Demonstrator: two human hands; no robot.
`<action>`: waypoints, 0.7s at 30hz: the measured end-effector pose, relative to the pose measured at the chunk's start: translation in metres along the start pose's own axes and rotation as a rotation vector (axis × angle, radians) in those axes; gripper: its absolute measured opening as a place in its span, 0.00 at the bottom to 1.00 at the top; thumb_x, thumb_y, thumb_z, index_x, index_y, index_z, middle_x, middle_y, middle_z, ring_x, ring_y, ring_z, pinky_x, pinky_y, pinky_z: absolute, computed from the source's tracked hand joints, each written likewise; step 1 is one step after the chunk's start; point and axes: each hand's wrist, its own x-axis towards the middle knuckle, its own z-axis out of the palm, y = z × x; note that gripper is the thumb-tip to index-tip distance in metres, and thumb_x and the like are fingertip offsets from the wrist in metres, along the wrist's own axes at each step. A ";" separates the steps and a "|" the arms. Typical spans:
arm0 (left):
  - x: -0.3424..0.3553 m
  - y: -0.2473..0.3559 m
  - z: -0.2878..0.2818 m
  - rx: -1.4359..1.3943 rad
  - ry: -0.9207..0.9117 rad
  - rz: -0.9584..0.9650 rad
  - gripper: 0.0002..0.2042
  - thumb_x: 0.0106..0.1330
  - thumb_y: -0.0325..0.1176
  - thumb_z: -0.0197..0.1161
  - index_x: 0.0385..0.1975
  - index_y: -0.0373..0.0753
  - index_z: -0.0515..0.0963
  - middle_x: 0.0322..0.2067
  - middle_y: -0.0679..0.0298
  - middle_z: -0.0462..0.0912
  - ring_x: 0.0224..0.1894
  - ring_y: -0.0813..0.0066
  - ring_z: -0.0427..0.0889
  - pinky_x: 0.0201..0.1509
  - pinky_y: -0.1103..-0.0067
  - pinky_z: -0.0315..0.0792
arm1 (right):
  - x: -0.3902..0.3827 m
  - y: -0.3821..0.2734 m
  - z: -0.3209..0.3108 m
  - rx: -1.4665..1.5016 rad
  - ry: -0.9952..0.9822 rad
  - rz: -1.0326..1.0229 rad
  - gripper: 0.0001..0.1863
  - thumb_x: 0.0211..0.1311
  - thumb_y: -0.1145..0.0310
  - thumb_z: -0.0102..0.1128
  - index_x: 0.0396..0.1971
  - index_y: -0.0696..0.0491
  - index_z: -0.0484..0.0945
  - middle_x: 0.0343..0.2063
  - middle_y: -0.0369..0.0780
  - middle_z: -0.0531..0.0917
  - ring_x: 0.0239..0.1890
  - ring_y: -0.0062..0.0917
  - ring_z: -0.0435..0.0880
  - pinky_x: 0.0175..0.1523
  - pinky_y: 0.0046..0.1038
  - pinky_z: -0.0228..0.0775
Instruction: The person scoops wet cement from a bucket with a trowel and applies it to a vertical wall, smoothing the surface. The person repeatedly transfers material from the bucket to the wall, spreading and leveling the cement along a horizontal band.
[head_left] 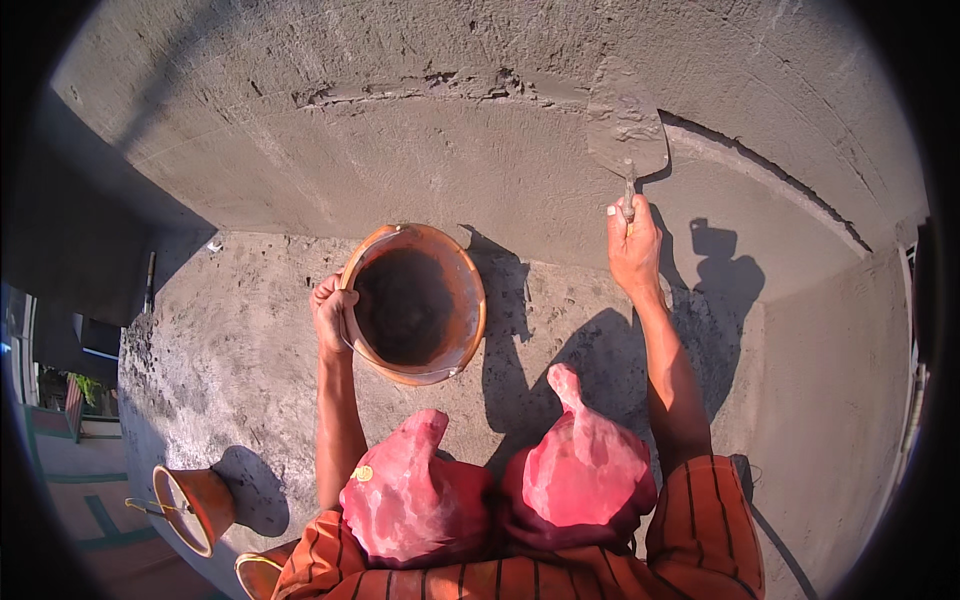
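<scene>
My left hand point(333, 312) is closed on the rim of an orange bucket point(468, 300), which is tilted so that its inside shows. Dark grey mortar seems to lie in its shaded bottom. My right hand point(634, 245) grips the handle of a trowel point(628, 130), its broad blade coated with grey mortar. The blade lies at the plastered wall point(430, 160), over a rough horizontal seam. To the left of the blade this seam is ragged with small holes; to the right a dark ledge line runs on.
An orange bucket point(205, 505) lies on its side at the lower left, with part of another orange container point(258, 575) near it. Rough concrete floor point(240, 350) stretches beneath me. A side wall point(825, 370) stands at the right, and a dark opening drops away at the left.
</scene>
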 end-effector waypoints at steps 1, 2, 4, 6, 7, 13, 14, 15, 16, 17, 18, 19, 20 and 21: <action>-0.001 0.004 0.007 0.020 -0.032 -0.041 0.07 0.41 0.20 0.52 0.10 0.38 0.63 0.23 0.70 0.71 0.23 0.86 0.60 0.29 0.87 0.54 | -0.005 0.003 -0.009 -0.017 0.011 0.013 0.08 0.63 0.68 0.53 0.33 0.56 0.67 0.18 0.44 0.74 0.19 0.33 0.76 0.28 0.32 0.67; -0.001 0.004 0.015 0.008 -0.043 -0.072 0.07 0.41 0.20 0.52 0.10 0.38 0.63 0.23 0.70 0.71 0.23 0.86 0.60 0.29 0.87 0.54 | -0.011 0.004 -0.017 -0.035 0.023 0.025 0.08 0.63 0.69 0.52 0.35 0.57 0.67 0.20 0.43 0.75 0.20 0.30 0.76 0.29 0.30 0.68; -0.003 0.001 0.027 -0.010 -0.044 -0.135 0.06 0.41 0.21 0.53 0.10 0.38 0.64 0.23 0.70 0.71 0.24 0.85 0.61 0.30 0.87 0.55 | -0.025 -0.006 -0.034 0.059 0.051 -0.023 0.09 0.62 0.70 0.52 0.38 0.57 0.68 0.24 0.42 0.76 0.24 0.29 0.76 0.32 0.29 0.68; 0.001 -0.010 0.042 0.001 -0.015 -0.239 0.07 0.43 0.22 0.52 0.11 0.40 0.63 0.18 0.73 0.67 0.21 0.86 0.59 0.27 0.87 0.55 | -0.051 -0.010 -0.044 0.164 0.022 -0.007 0.11 0.61 0.71 0.52 0.41 0.58 0.68 0.27 0.40 0.77 0.28 0.28 0.77 0.34 0.29 0.69; 0.003 -0.021 0.047 -0.005 -0.090 -0.243 0.07 0.45 0.23 0.51 0.12 0.41 0.63 0.15 0.75 0.63 0.19 0.88 0.57 0.24 0.87 0.53 | -0.070 -0.011 -0.047 0.222 -0.012 0.032 0.12 0.60 0.71 0.52 0.43 0.58 0.68 0.29 0.40 0.77 0.29 0.29 0.78 0.35 0.28 0.69; -0.009 -0.046 0.097 0.032 -0.232 -0.326 0.10 0.46 0.21 0.53 0.11 0.41 0.61 0.15 0.77 0.59 0.18 0.88 0.53 0.23 0.86 0.49 | -0.166 0.035 -0.044 -0.333 -0.706 0.050 0.19 0.56 0.66 0.54 0.48 0.57 0.69 0.36 0.47 0.79 0.38 0.42 0.80 0.43 0.38 0.72; -0.012 -0.042 0.106 0.066 -0.270 -0.336 0.10 0.46 0.21 0.53 0.11 0.41 0.61 0.15 0.77 0.59 0.18 0.88 0.53 0.23 0.86 0.49 | -0.169 0.038 -0.042 -0.333 -0.734 0.100 0.19 0.55 0.67 0.54 0.48 0.57 0.69 0.35 0.47 0.79 0.38 0.44 0.79 0.43 0.40 0.72; -0.014 -0.037 0.114 0.096 -0.302 -0.343 0.10 0.46 0.20 0.53 0.10 0.41 0.61 0.15 0.77 0.59 0.19 0.88 0.53 0.23 0.86 0.48 | -0.168 0.040 -0.040 -0.336 -0.765 0.143 0.20 0.54 0.68 0.54 0.47 0.57 0.69 0.34 0.48 0.79 0.39 0.45 0.78 0.42 0.41 0.72; -0.018 -0.035 0.121 0.113 -0.329 -0.335 0.10 0.46 0.20 0.53 0.10 0.41 0.61 0.15 0.76 0.59 0.19 0.88 0.53 0.23 0.86 0.48 | -0.164 0.038 -0.042 -0.331 -0.773 0.110 0.20 0.54 0.67 0.54 0.47 0.57 0.70 0.36 0.48 0.79 0.39 0.45 0.79 0.42 0.41 0.72; -0.022 -0.034 0.129 0.131 -0.358 -0.327 0.11 0.46 0.20 0.53 0.10 0.41 0.61 0.15 0.76 0.59 0.19 0.88 0.54 0.23 0.86 0.48 | -0.155 0.033 -0.045 -0.326 -0.779 0.078 0.20 0.55 0.65 0.55 0.47 0.57 0.70 0.37 0.48 0.79 0.38 0.45 0.79 0.42 0.41 0.72; -0.023 -0.033 0.137 0.140 -0.398 -0.314 0.11 0.45 0.20 0.53 0.10 0.40 0.60 0.15 0.76 0.60 0.19 0.87 0.54 0.23 0.86 0.48 | -0.147 0.032 -0.047 -0.330 -0.774 0.046 0.20 0.55 0.64 0.55 0.46 0.57 0.71 0.38 0.48 0.78 0.38 0.46 0.79 0.42 0.41 0.73; -0.023 -0.034 0.141 0.159 -0.445 -0.304 0.11 0.46 0.19 0.53 0.09 0.40 0.61 0.15 0.75 0.61 0.19 0.87 0.55 0.23 0.85 0.49 | -0.153 0.045 -0.045 -0.384 -0.710 -0.123 0.17 0.54 0.65 0.56 0.43 0.56 0.71 0.38 0.48 0.78 0.38 0.46 0.79 0.41 0.41 0.73; -0.027 -0.034 0.143 0.166 -0.474 -0.339 0.11 0.46 0.19 0.53 0.09 0.40 0.61 0.14 0.75 0.62 0.19 0.87 0.55 0.23 0.85 0.49 | -0.154 0.046 -0.049 -0.410 -0.761 -0.120 0.16 0.54 0.65 0.56 0.42 0.56 0.71 0.38 0.48 0.79 0.37 0.46 0.79 0.40 0.41 0.72; -0.028 -0.032 0.143 0.179 -0.490 -0.360 0.11 0.46 0.19 0.53 0.09 0.40 0.61 0.14 0.75 0.62 0.19 0.87 0.56 0.23 0.85 0.49 | -0.143 0.041 -0.053 -0.426 -0.811 -0.136 0.16 0.54 0.65 0.56 0.41 0.56 0.71 0.38 0.48 0.79 0.37 0.46 0.80 0.40 0.41 0.72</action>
